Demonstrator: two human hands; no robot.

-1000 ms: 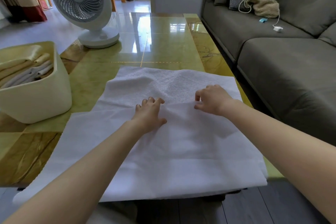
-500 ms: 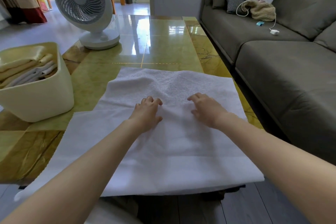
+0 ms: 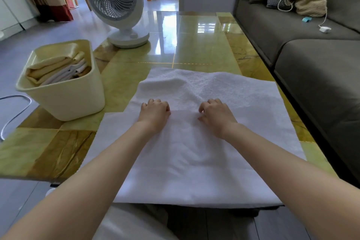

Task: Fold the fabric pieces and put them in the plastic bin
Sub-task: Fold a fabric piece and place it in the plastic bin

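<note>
Head view: bin [image 3: 64, 101] holds folded fabrics [image 3: 56, 68]

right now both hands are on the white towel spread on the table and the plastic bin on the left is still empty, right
Not quite. The head view shows the plastic bin already holds folded fabric pieces. The rest stands: the left hand and right hand are on the white towel, spread on the table.

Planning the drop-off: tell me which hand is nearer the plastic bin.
Left. The left hand rests on the white towel, just right of the bin; the right hand lies farther right.
</note>
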